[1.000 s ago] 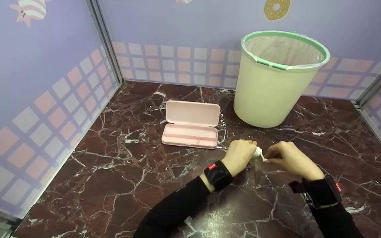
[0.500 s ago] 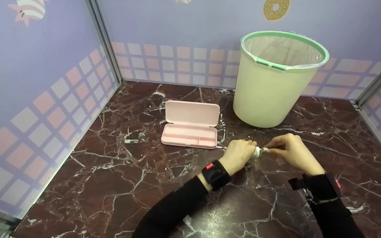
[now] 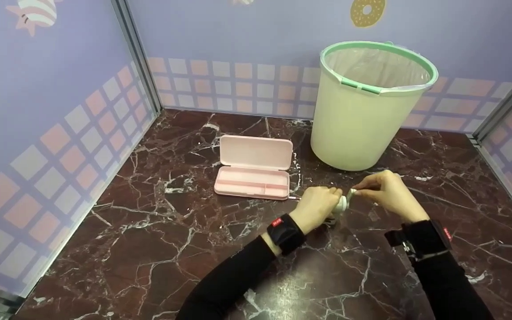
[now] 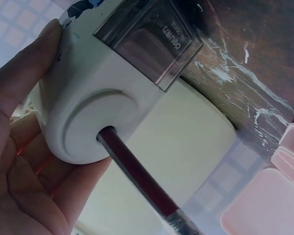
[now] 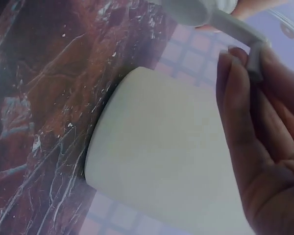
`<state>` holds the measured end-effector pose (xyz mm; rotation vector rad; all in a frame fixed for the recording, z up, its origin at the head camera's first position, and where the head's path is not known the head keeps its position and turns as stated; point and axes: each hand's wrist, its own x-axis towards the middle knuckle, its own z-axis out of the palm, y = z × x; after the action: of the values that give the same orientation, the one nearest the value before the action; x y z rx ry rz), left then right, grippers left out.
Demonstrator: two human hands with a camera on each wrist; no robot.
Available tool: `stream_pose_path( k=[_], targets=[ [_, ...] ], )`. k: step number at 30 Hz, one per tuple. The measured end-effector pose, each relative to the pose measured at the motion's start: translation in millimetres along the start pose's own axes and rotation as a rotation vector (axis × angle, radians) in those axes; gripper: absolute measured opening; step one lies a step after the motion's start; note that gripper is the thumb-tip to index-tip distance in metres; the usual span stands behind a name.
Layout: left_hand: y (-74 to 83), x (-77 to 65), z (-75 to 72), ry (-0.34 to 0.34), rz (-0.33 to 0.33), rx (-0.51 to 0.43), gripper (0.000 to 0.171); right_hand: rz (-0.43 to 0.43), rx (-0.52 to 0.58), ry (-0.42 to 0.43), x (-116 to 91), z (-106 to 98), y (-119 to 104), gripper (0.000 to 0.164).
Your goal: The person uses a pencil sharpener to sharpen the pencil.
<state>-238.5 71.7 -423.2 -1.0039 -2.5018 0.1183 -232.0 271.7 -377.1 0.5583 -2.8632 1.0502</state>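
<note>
My left hand (image 3: pixel 316 204) grips a white hand-crank pencil sharpener (image 4: pixel 88 93), with its thumb and fingers round the body. A dark red pencil (image 4: pixel 139 176) sticks out of the sharpener's hole, its metal ferrule toward the camera. The sharpener's see-through shavings drawer (image 4: pixel 149 44) is in place. My right hand (image 3: pixel 391 193) pinches the knob (image 5: pixel 255 61) of the crank arm (image 5: pixel 235 28) between thumb and fingertips. In the head view the left hand covers most of the sharpener, and the crank slants up to the right.
A pink pencil case (image 3: pixel 256 151) stands with its lid up, left of the hands, near the pencil's end. Behind them is a tall pale bin (image 3: pixel 354 124) with a green rim and a plastic liner. Patterned panels (image 3: pixel 238 35) enclose the dark marbled table (image 3: pixel 149 249).
My right hand has moved upward, swinging the crank from pointing down right to pointing up right. The left hand keeps its grip on the sharpener, almost in the same place.
</note>
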Motion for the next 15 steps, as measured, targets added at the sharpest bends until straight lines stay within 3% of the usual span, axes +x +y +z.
stream_pose_path(
  k=[5,15],
  targets=[
    [-1.0,0.9,0.2,-0.028,0.009,0.001,0.04,0.024,0.028,-0.023,6,-1,3,0.015],
    [-3.0,2.4,0.1,-0.066,0.026,-0.008,0.048,0.057,0.017,-0.024,13,1,9,0.015]
  ],
)
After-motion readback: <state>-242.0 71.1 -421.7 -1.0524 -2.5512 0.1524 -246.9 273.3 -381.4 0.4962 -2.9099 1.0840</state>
